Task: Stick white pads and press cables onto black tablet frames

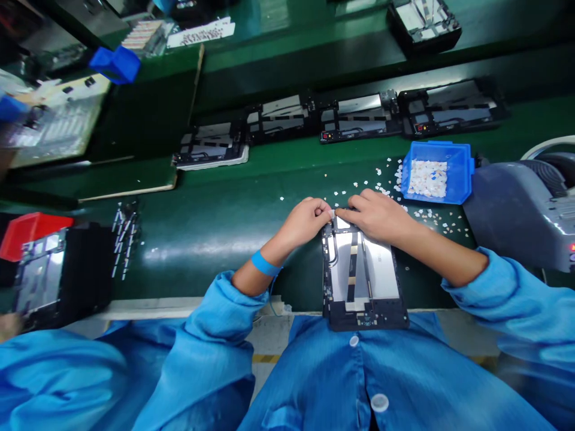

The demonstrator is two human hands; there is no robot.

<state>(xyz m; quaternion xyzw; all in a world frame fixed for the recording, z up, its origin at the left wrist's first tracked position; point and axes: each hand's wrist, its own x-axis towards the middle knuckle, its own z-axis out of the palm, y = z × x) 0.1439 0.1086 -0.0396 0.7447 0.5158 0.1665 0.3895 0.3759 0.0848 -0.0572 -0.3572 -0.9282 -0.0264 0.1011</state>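
Observation:
An opened tablet (381,269) lies at the bench's front edge, its metal-coloured panels and dark ribbon cable exposed. At its far left corner, my left hand (308,221) is closed in a pinch on a small white piece (332,214). My right hand (380,216) rests over the far edge of the tablet, index finger stretched out to that white piece and the other fingers bent. Its thumb is hidden. A blue band circles my left wrist. Tiny white scraps (381,190) are scattered just beyond my hands.
A blue bin (467,173) of white bits stands at the right, beside a grey machine (516,209). Several opened tablets (362,117) lie in a row across the bench. At left are a co-worker's sleeve (67,377), a tablet stack (85,269), thin strips (124,239) and a red bin (36,230).

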